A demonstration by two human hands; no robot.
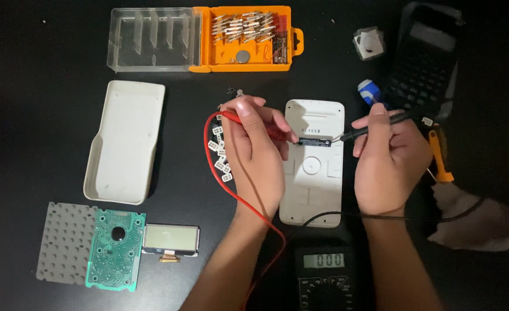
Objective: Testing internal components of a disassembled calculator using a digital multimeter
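My left hand [255, 151] grips a red test probe [229, 117] whose tip rests on the left end of a small dark strip [315, 142] lying on a white calculator shell [313, 190]. From the other side, my right hand [388, 158] holds a black test probe [365, 129] with its tip at the strip's right end. A red lead [212, 161] loops left of my left hand. The black lead [329, 216] runs across the shell's lower end. The multimeter [324, 276] lies between my forearms, its display lit.
An orange bit case [244, 37] with a clear lid [150, 39] sits at the back. A white cover [125, 141], grey keypad mat [61, 242], green circuit board [116, 249] and display panel [171, 240] lie left. A dark calculator [424, 60], orange-handled screwdriver [441, 155] and white cloth [473, 222] lie right.
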